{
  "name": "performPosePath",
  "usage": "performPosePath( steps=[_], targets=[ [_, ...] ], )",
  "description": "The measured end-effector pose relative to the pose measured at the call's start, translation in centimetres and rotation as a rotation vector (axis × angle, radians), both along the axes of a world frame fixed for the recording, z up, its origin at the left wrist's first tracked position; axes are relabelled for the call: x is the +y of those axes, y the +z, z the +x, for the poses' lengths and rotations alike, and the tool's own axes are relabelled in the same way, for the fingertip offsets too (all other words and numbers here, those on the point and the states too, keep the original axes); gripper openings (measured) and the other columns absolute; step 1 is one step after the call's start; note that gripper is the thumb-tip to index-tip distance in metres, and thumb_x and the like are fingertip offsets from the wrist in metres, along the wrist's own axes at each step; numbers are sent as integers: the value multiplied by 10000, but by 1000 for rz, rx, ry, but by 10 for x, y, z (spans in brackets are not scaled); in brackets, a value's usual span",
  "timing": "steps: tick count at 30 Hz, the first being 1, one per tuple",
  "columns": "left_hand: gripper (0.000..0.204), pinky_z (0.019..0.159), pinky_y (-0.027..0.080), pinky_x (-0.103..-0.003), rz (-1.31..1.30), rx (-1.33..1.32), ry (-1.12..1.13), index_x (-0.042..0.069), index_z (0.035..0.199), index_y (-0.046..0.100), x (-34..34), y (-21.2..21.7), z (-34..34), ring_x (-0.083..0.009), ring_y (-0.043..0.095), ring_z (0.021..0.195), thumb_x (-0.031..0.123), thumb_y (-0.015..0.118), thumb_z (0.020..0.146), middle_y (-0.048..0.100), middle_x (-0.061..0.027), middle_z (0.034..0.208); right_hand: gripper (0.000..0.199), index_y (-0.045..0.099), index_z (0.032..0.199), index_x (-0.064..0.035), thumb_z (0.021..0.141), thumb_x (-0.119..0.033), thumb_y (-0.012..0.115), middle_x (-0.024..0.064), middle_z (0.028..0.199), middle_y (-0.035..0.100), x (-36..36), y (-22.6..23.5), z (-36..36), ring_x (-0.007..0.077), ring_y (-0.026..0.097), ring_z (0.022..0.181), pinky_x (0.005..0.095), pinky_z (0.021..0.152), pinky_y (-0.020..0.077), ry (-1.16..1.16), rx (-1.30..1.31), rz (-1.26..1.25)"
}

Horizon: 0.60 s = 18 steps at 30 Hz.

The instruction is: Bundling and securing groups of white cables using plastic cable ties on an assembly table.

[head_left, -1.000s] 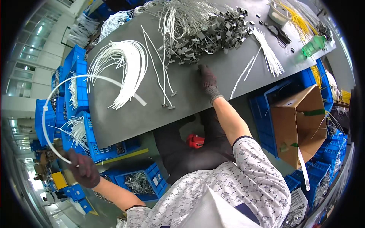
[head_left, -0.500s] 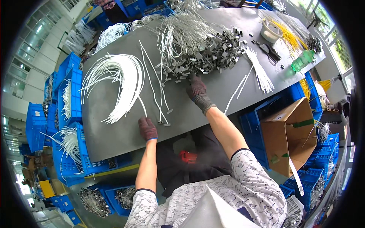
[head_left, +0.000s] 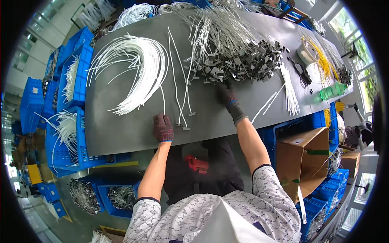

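My left hand (head_left: 163,128), in a dark red knitted glove, is closed at the table's near edge. Its fingertips are round the lower end of a white tube that trails from a curved bundle of white tubes (head_left: 148,77). Just right of it lie several loose white wires with small dark connectors (head_left: 186,128) on their near ends. My right hand (head_left: 227,96), in a matching glove with a grey cuff, reaches to the near edge of a heap of dark connectors (head_left: 243,62) on white wires. Its fingertips blend into the dark pieces, so their grip is hidden.
On the grey table (head_left: 121,133), a smaller white tube bundle (head_left: 288,91), black-handled tool (head_left: 300,73), green bottle (head_left: 333,91), whitish bowl (head_left: 308,53) and yellow wires (head_left: 324,67) lie rightward. Blue crates (head_left: 81,137) line the left side. A cardboard box (head_left: 302,162) stands at right.
The whole view has shifted, so the table and its contents sit differently in the picture. Both hands keep nearly the same places beside the white tube and the connector heap.
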<state>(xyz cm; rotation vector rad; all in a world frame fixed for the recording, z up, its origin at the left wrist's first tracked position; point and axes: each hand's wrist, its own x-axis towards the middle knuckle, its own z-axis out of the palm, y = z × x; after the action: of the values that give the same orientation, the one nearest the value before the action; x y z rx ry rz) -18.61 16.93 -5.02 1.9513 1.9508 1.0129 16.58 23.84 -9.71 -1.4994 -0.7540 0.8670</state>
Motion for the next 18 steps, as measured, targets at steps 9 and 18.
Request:
performPosePath(
  steps=[9, 18],
  targets=[
    [230, 793, 525, -491, 21, 10, 0, 95, 1135, 615, 1, -1, -1, -406, 632, 951, 256, 563, 978, 622, -186, 1056, 295, 677, 1087, -33, 906, -266, 701, 61, 848, 691, -28, 54, 16, 176, 638, 712, 318, 656, 523, 207, -50, -106],
    [212, 794, 525, -494, 20, 22, -4, 109, 1120, 611, 3, -7, -2, -395, 638, 968, 260, 559, 980, 633, -164, 1090, 507, 733, 890, -8, 803, -506, 698, 195, 840, 728, -132, 103, -9, 323, 712, 823, 414, 766, 546, 318, -649, -625]
  ],
)
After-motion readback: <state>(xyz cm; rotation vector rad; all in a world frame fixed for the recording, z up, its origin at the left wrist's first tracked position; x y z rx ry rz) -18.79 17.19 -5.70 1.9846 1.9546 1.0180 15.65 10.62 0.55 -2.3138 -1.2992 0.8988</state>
